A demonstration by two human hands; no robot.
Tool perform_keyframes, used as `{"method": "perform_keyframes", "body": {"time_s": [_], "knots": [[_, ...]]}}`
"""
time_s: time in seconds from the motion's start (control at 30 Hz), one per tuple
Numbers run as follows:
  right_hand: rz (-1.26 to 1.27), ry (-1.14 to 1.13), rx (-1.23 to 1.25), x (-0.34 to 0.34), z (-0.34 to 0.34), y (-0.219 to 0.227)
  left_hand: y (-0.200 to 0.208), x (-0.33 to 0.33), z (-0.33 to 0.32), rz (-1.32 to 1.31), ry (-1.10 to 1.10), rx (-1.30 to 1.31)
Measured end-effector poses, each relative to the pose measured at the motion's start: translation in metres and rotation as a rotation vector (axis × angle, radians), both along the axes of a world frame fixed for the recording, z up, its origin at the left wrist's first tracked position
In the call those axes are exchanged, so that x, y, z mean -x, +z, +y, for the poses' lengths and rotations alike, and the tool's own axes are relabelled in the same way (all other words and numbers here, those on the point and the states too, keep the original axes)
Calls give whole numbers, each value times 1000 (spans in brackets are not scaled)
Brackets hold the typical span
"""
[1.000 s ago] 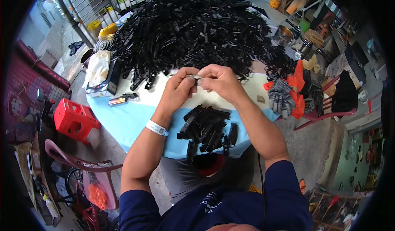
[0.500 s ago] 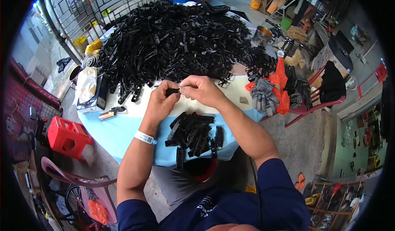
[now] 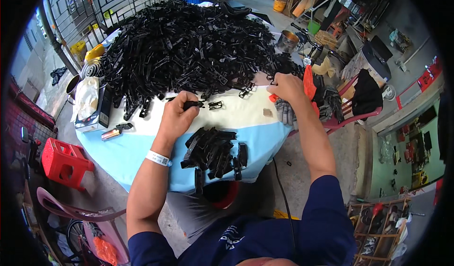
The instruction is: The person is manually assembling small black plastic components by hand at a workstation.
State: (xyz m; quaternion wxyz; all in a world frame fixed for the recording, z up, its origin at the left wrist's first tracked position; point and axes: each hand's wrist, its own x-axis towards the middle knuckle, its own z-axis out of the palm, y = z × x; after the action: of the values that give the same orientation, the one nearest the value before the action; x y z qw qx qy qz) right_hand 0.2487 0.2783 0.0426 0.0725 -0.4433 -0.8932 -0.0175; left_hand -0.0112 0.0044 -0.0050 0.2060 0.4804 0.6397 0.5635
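My left hand [image 3: 178, 115] is closed around a small, slim black plastic part [image 3: 193, 104], which juts out to the right of its fingers. My right hand [image 3: 289, 87] reaches to the right edge of a big heap of black plastic parts [image 3: 189, 48]. Its fingertips are pinched together at a bit of black there; what they hold is mostly hidden. Between the hands, a few loose parts [image 3: 215, 105] lie on the cream cloth. Nearer to me is a smaller pile of long black parts [image 3: 211, 152] on the blue part of the cloth.
Grey gloves [image 3: 285, 112] and an orange-red bag [image 3: 309, 84] lie beside my right wrist. A box [image 3: 98, 109] and a lighter [image 3: 111, 134] are on the left. A metal mug [image 3: 287, 41] stands at the back right. A red stool [image 3: 66, 162] is on the floor.
My right hand has left my left hand and moved right to the heap's edge. My left hand keeps its black part. The view has shifted slightly.
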Motion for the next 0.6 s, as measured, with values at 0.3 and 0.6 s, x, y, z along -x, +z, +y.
{"method": "perform_keyframes", "body": {"time_s": [0.3, 0.6], "knots": [[303, -40, -93, -2, -34, 17, 1, 2, -1, -163, -1, -12], [878, 597, 396, 74, -102, -5, 3, -3, 2, -175, -19, 26]]}}
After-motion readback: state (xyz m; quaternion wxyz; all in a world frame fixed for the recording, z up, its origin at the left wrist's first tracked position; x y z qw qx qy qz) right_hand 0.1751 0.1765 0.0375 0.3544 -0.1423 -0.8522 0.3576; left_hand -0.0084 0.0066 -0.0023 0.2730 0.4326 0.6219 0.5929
